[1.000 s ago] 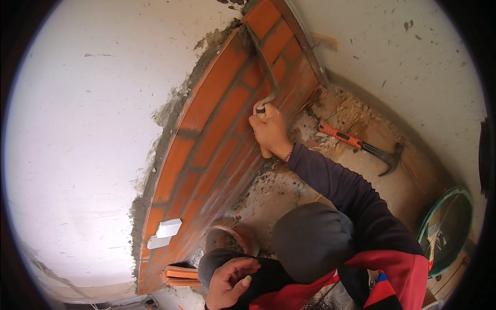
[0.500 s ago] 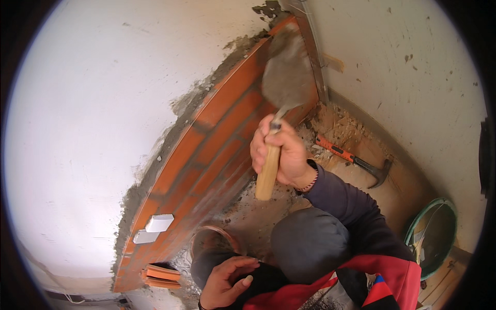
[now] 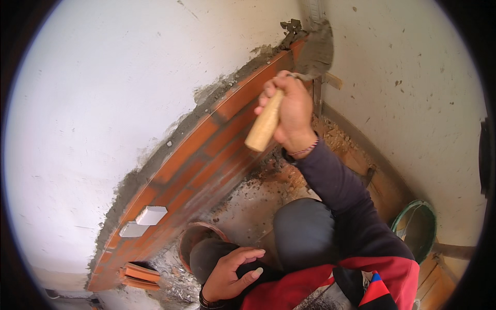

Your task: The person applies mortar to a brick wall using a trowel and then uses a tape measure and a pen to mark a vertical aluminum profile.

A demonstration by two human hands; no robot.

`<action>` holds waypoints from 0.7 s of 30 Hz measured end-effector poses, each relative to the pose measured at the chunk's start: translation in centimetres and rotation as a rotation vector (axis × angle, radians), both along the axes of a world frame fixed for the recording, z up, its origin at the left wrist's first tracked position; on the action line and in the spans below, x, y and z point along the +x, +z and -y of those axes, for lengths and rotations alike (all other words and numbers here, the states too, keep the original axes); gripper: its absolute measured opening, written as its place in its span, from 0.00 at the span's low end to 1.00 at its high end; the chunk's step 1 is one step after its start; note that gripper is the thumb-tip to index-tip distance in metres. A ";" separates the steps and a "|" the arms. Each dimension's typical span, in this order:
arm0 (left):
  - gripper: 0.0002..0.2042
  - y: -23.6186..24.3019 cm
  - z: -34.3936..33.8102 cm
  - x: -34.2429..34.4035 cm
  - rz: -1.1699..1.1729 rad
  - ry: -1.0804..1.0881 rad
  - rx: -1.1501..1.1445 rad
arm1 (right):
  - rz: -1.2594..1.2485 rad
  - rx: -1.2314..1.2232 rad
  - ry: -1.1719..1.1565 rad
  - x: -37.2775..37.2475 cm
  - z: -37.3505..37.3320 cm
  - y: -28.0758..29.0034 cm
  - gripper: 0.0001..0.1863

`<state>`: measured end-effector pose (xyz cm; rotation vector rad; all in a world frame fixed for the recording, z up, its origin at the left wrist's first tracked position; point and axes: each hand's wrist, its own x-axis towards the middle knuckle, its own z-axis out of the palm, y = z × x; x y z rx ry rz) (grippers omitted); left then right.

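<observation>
My right hand is wrapped round the wooden handle of a trowel. The trowel's blade, coated in grey mortar, is at the far upper end of the brick wall, over the corner; whether it touches the wall cannot be told. Grey mortar runs in a rough strip along the top of the bricks, against the white wall. My left hand rests near my left knee, fingers stretched out and thumb apart, holding nothing.
Two small white boxes sit on the brick face. Below them lie loose bricks. A round bucket stands by my left knee, a green bucket at the right. Rubble covers the corner floor. My forearm hides most of a hammer.
My right hand has carried the trowel farther away, toward the corner, and tilted its handle. My forearm now covers most of the hammer. My left hand stays by the knee; the view has shifted slightly.
</observation>
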<state>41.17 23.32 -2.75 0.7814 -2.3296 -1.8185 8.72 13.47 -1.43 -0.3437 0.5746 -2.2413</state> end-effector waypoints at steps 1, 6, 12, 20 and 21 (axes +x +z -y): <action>0.21 0.1 0.1 0.2 0.013 -0.010 -0.022 | -0.030 0.018 0.021 -0.7 -0.5 -0.7 0.03; 0.21 0.5 0.4 -0.5 -0.015 -0.075 -0.156 | -0.834 0.777 -0.094 -7.8 -5.7 -4.5 0.08; 0.23 -0.2 0.9 -2.4 -0.074 -0.158 -0.090 | -2.036 1.317 -0.441 -14.5 -11.4 1.4 0.15; 0.23 -1.7 1.0 -4.2 -0.185 -0.273 -0.113 | -2.274 1.442 -0.277 -16.2 -9.3 6.2 0.14; 0.24 -1.8 1.0 -4.3 -0.187 -0.280 -0.113 | -2.283 1.411 -0.275 -16.5 -9.4 6.2 0.14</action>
